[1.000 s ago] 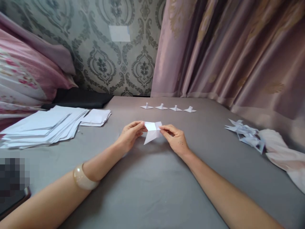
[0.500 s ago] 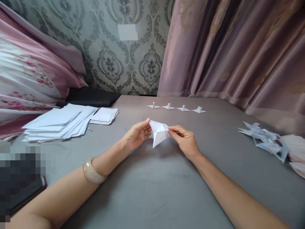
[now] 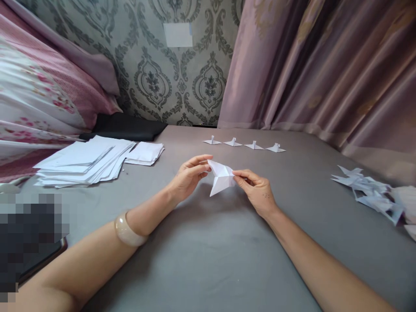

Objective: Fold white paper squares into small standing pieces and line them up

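One folded white paper (image 3: 221, 183) is hanging over grey cloth (image 3: 208, 260), right hand (image 3: 256, 193) pinching its right corner; left hand (image 3: 188, 178) is sitting half-open by its upper-left tip, can't tell if gripping.

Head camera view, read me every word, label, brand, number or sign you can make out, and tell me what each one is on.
No readable text anywhere.
Right hand: small dark marks on its back, too small to tell whether they are writing.
Sheet on the wall: no legible writing.
Folded paper in the right hand: none legible.
Dark device, lower left: pixelated, unreadable.
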`<state>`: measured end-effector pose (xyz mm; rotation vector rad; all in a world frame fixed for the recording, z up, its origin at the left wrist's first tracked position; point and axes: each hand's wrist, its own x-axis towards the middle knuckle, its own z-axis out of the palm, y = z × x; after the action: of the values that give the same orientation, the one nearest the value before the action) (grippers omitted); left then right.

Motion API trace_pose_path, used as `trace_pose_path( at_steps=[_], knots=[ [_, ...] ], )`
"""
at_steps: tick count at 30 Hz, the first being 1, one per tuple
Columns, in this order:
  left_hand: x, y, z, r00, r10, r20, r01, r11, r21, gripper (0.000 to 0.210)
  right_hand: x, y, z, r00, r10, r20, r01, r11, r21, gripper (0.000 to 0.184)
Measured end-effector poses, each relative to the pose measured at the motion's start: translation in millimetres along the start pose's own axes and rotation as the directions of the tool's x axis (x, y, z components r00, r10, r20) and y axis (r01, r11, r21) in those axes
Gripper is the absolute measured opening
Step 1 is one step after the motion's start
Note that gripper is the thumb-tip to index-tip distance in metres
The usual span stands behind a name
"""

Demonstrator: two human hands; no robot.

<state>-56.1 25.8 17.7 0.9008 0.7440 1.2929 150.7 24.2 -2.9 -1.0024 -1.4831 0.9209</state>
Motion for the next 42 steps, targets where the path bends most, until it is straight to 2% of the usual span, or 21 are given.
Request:
trace_pose_path(
  at_steps=[2,5,7,11,15,20,25,28,32,36,42],
  knots=[
    [0.9,-0.6,-2.0,0.998,0.050,0.026,-0.052,0.997,0.054,0.027,-0.4,0.0,-0.5,1.000,0.024,0.005,-0.024,1.000,0.008,0.012],
    [1.5,0.6,-5.0,0.986,0.135,0.095,-0.147,0.980,0.136,0.039,-1.2,-1.1,-1.0,0.998,0.060,0.021,-0.061,0.998,0.026,0.013],
    [2.0,1.9,-6.9,0.977,0.180,0.116,-0.201,0.956,0.211,0.034,-1.8,-1.8,-0.9,0.997,0.077,0.030,-0.078,0.996,0.033,0.013],
    [2.9,3.8,-8.9,0.976,0.204,0.070,-0.215,0.912,0.348,0.014,-2.8,-2.1,-0.2,0.995,0.091,0.033,-0.092,0.995,0.031,0.013],
    [2.7,2.0,-6.8,0.974,0.224,0.034,-0.218,0.890,0.401,0.017,-2.9,-2.2,1.0,0.996,0.086,0.015,-0.086,0.996,0.016,0.014],
    [-2.6,-7.3,0.5,0.934,0.355,-0.029,-0.292,0.808,0.511,0.034,-1.7,-2.7,2.1,0.993,0.100,-0.060,-0.101,0.995,-0.009,0.016],
    [-14.2,-13.4,11.9,0.890,0.444,-0.103,-0.288,0.723,0.629,0.028,-1.0,-1.3,2.2,0.987,0.050,-0.151,-0.062,0.995,-0.078,0.017],
    [-18.8,-15.1,17.1,0.918,0.388,-0.079,-0.251,0.725,0.641,0.031,-2.1,-1.4,2.6,0.988,0.018,-0.157,-0.036,0.993,-0.108,0.017],
    [-19.8,-16.1,20.3,0.965,0.259,-0.052,-0.190,0.816,0.546,0.028,-5.1,-2.8,5.0,0.990,-0.051,-0.131,0.033,0.991,-0.131,0.016],
    [-19.8,-14.8,21.3,0.983,0.173,-0.063,-0.114,0.840,0.531,0.019,-7.5,-3.3,9.0,0.991,-0.079,-0.105,0.067,0.991,-0.113,0.016],
    [-17.9,-16.1,17.4,0.995,0.027,-0.091,0.009,0.925,0.379,0.032,-7.6,-2.5,12.1,0.988,-0.100,-0.119,0.087,0.990,-0.108,0.015]
  ],
)
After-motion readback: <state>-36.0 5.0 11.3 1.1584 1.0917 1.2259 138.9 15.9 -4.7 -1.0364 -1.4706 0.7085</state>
